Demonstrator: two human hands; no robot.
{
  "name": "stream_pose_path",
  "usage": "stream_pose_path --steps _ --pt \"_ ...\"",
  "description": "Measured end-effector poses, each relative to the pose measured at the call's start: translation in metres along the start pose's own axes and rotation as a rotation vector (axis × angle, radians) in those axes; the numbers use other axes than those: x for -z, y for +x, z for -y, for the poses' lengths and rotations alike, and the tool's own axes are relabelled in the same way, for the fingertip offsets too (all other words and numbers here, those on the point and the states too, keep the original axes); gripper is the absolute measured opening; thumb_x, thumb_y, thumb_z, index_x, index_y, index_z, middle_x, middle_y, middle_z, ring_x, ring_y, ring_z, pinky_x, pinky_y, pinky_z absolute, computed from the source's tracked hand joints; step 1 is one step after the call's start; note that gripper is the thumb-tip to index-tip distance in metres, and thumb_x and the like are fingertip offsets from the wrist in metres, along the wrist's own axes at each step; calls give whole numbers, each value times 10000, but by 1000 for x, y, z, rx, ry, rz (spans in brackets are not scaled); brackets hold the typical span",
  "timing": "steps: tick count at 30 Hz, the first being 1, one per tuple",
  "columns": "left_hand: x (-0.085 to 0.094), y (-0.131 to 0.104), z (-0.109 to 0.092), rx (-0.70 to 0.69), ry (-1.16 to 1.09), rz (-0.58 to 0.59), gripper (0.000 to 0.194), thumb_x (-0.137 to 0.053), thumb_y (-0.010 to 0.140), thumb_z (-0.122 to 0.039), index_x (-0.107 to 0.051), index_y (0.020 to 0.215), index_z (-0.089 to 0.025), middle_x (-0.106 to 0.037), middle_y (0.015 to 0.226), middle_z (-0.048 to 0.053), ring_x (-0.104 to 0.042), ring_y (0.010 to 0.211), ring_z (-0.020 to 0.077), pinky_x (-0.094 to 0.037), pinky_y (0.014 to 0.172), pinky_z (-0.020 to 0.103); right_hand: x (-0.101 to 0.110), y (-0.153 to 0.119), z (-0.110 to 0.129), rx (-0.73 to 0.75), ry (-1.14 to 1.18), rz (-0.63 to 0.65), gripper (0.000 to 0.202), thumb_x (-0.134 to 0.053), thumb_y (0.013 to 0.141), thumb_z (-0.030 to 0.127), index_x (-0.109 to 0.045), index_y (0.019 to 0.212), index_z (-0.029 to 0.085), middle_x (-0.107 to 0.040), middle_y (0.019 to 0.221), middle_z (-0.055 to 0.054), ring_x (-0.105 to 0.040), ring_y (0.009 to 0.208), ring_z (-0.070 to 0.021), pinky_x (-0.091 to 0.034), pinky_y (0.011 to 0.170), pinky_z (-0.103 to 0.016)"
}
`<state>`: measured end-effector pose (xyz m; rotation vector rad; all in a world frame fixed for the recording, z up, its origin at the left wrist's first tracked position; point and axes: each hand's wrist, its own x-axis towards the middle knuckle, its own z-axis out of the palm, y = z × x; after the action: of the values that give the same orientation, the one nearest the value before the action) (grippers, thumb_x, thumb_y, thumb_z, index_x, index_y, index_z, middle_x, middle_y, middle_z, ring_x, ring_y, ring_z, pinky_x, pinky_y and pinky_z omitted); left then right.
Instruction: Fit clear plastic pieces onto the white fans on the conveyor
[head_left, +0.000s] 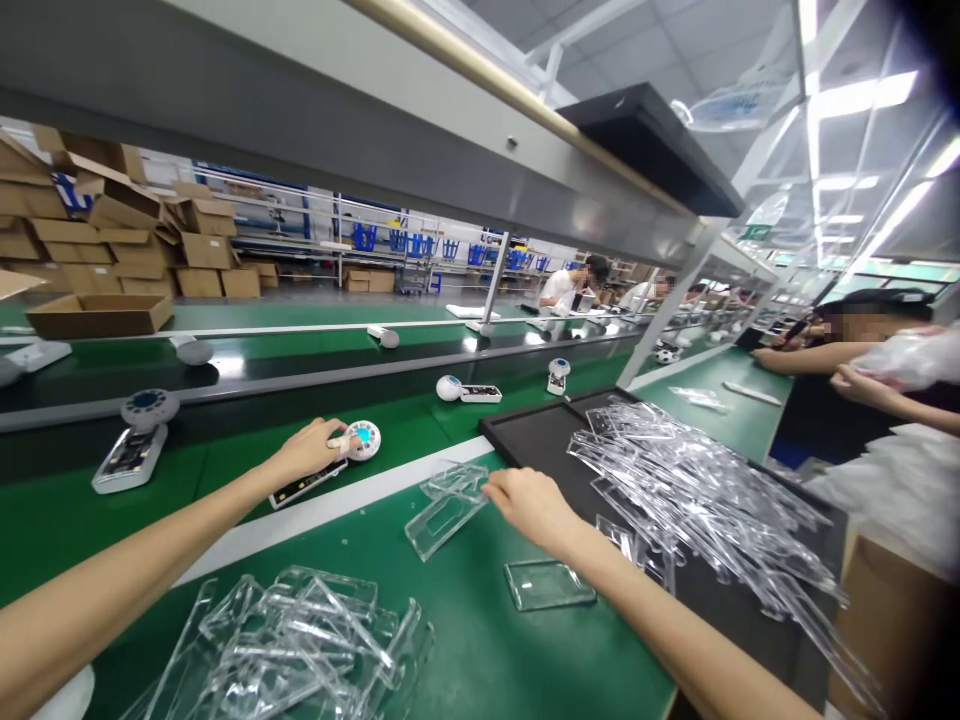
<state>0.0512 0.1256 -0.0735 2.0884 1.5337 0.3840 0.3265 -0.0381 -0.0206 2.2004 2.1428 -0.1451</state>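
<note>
My left hand (311,447) is closed on a white device with a round head (365,440) and a dark, open rectangular body, at the belt's near edge. My right hand (531,503) pinches the edge of a clear plastic cover (444,522); more clear plastic overlaps it, and I cannot tell how many pieces are in the fingers. Below that hand a single clear cover (551,585) lies on the green table (465,640). A loose heap of clear covers (300,640) lies at the front left.
A black tray (525,435) on the right bears a large pile of clear covers (675,480). Similar white devices (133,450) stand along the green belt (225,420). A metal beam (450,130) crosses overhead. At right, a co-worker's arms (814,358) reach over the table.
</note>
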Motion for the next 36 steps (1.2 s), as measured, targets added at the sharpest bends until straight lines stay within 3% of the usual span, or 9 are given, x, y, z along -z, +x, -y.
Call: stream_pose_path --steps 3,6,10,15,21,24,28,32,36 --pt "9 9 -2 -40 -132 59 563 -520 728 -628 -648 1058 -190 -696 1021 108 -644 957 296 -484 785 331 -6 8 6 55 -28 69 252 -478 884 197 -698 760 201 -729 804 -71 -684 809 -227 -387 640 -264" --pt "9 16 -14 -98 -247 242 743 -662 627 -567 -553 1263 -197 -716 997 89 -664 908 282 -495 751 316 -7 9 7 56 -60 87 253 -493 859 177 -687 696 189 -719 747 -73 -682 747 -222 -377 604 -259" --pt "7 19 -26 -174 -50 353 839 -785 437 -426 -600 1228 -219 -692 1101 116 -610 1053 350 -472 821 353 -2 19 -2 85 -82 -19 356 -345 918 117 -663 1063 179 -714 927 -98 -670 860 -218 -441 702 -291" --pt "15 5 -12 -155 -28 411 841 -754 443 -348 -557 1251 -219 -713 969 80 -648 906 309 -476 759 349 -22 49 -10 455 -115 -60 762 -442 716 -91 -456 1380 283 -521 1375 -72 -484 1241 -199 -393 1000 -352" --pt "36 -11 10 -94 -161 96 608 -782 467 -367 -576 1022 -231 -695 880 18 -632 857 262 -471 731 321 -41 76 -10 712 -115 -236 340 -401 889 40 -662 1064 170 -595 1274 -138 -507 1219 -230 -421 995 -406" --pt "61 -19 6 -50 -518 -139 693 -807 500 -409 -534 1099 -193 -672 892 36 -625 820 230 -478 695 299 -18 65 -3 699 -48 -275 329 -353 920 59 -656 996 165 -654 1148 -124 -585 1088 -208 -407 998 -419" --pt "84 -34 -20 -108 -941 -205 562 -786 580 -480 -567 995 -170 -629 793 22 -604 702 180 -458 595 265 19 33 25 499 316 -268 367 -341 933 135 -539 1241 162 -657 827 -47 -606 734 -168 -480 733 -303" --pt "69 -46 -54 -71 -1261 -278 584 -816 561 -411 -549 1023 -175 -634 870 28 -622 753 177 -488 640 275 28 13 76 258 662 -274 458 -267 965 229 -381 1408 202 -657 858 -37 -611 727 -169 -461 685 -280" --pt "46 -56 -80 -67 -1427 -296 519 -801 580 -401 -561 972 -161 -619 869 32 -608 752 169 -494 665 282 19 11 120 108 647 -335 543 -362 955 420 -306 1448 197 -612 1099 -124 -617 951 -280 -462 812 -405"
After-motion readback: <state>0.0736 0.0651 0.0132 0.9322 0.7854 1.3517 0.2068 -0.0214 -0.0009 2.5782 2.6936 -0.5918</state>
